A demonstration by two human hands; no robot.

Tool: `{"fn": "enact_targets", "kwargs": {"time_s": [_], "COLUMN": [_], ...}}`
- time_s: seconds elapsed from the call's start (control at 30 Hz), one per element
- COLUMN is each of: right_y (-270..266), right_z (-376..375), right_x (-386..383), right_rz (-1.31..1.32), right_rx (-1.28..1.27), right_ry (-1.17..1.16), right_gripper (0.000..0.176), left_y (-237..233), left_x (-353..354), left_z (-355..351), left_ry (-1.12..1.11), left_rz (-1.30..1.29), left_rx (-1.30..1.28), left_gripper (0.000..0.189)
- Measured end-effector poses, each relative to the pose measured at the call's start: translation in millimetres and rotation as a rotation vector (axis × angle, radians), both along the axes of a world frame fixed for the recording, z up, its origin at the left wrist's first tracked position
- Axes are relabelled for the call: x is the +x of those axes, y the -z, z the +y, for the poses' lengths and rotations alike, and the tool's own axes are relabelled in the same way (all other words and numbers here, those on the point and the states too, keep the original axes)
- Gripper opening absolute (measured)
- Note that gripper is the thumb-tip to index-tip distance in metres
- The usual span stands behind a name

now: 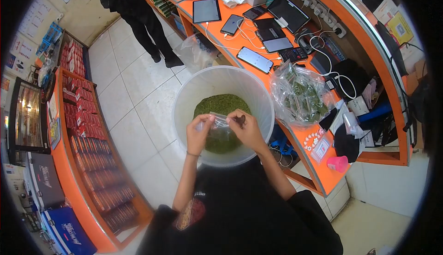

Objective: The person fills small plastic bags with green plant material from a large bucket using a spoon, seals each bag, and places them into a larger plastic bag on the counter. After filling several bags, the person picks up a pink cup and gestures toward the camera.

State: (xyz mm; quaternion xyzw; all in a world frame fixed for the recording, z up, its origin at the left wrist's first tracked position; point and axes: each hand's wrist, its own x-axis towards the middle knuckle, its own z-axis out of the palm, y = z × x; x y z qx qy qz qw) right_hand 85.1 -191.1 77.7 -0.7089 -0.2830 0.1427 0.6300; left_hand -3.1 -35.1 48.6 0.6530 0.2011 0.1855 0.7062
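Observation:
A small clear plastic bag [220, 125] is stretched between my two hands, above a large translucent tub [184, 86]. My left hand [198, 133] pinches the bag's upper left edge between thumb and fingers. At the other side of the bag, my right hand [247, 130] is closed on its upper right edge. A small dark brown object [240, 120] shows at the right hand's fingers; its kind is not clear. Finely shredded green leaf material [221, 103] lies in the bottom of the tub, partly hidden behind the bag and hands.
Right of the tub, a clear bag of filled green packets [302, 93] lies on the orange counter [295, 137]. Phones [255, 60], cables, a tablet [206, 10] and a pink cup [338, 163] are there too. Shelves of packs [99, 163] stand left. A person in dark clothes [143, 20] stands beyond.

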Motion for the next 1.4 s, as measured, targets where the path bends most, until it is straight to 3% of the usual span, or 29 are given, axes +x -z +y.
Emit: {"fn": "enact_targets", "kwargs": {"time_s": [0.17,0.23,0.37,0.43,0.67,0.73,0.87,1.03,1.23,1.4], "right_y": [16.9,8.1,-15.1,-11.5,2.6,5.9,-5.7,-11.2,-13.0,-3.5], "right_z": [5.3,5.3,1.5,1.3,0.5,2.0,2.3,5.4,-0.4,2.4], "right_x": [-5.1,-6.3,-8.4,-4.7,-7.6,-7.4,-7.2,-11.1,-1.5,-3.0], "right_rz": [0.051,-0.036,-0.159,-0.204,-0.097,0.069,-0.186,-0.187,-0.264,-0.098], "right_rx": [0.149,0.077,-0.047,-0.095,-0.008,0.085,0.021,-0.012,-0.046,0.073], "right_ry": [0.055,0.173,0.106,0.237,0.178,0.208,0.214,0.143,0.199,0.142], "right_gripper": [0.009,0.009,0.009,0.01,0.009,0.007,0.005,0.006,0.008,0.008], "left_y": [-12.9,-14.1,-12.4,-13.6,-14.8,-12.7,-12.7,-13.9,-14.2,-11.0], "left_x": [-1.7,-1.6,0.1,1.2,-0.4,-0.3,-1.2,-0.1,-0.4,1.0], "left_z": [-0.6,-0.4,-4.4,-6.2,-11.3,-9.5,-5.5,-10.6,-4.0,-10.2], "left_ry": [-0.107,-0.137,-0.081,-0.074,-0.093,-0.111,-0.185,-0.081,-0.243,-0.129], "left_rz": [0.053,0.06,-0.047,-0.067,-0.09,-0.082,-0.063,-0.115,-0.056,-0.119], "left_rx": [-0.048,-0.077,0.142,0.19,0.254,0.225,0.234,0.271,0.349,0.22], "left_gripper": [0.023,0.022,0.02,0.019,0.017,0.017,0.016,0.016,0.014,0.014]}}
